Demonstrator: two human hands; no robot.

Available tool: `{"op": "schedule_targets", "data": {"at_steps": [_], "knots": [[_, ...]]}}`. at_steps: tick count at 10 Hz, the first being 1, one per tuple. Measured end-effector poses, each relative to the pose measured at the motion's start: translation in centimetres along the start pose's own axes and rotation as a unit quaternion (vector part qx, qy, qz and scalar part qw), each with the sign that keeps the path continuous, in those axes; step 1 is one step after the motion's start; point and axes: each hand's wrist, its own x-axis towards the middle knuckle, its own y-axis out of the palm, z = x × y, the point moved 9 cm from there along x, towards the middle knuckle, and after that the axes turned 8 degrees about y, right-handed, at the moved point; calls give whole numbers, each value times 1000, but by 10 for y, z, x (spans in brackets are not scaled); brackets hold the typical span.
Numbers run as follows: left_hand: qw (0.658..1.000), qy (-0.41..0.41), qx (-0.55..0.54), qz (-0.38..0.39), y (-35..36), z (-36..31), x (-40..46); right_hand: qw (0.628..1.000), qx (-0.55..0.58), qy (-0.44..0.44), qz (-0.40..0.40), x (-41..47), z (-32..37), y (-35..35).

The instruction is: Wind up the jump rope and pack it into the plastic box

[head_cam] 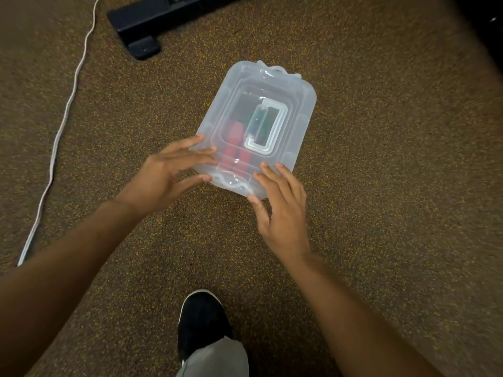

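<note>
I'm pressing down on the plastic box now, both hands spread flat and clasping nothing: my left hand is fingering the near-left corner of the lid, my right hand is resting fingertips on the near-right edge, thumb against the rim. Between my two hands the front latch is sitting, and I can't tell whether it is snapped. The jump rope is lying inside, just beyond my fingertips, its red handles showing through the cloudy lid, something green past them. I'm judging this box light, thin-walled and a bit slick, likely to flex if squeezed mid-panel, so the corners and rim are where I'm wanting my hold. Under it the speckled brown carpet is giving some friction, so it should not skate. Far beyond my left hand a white cord is trailing, with a black base beyond the box. My shoe is planted behind my wrists.
</note>
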Motion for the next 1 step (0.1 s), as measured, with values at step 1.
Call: {"op": "schedule_targets", "data": {"at_steps": [1], "knots": [[999, -31, -3, 7, -6, -7, 10, 997, 30, 51, 45, 5, 1, -10]]}}
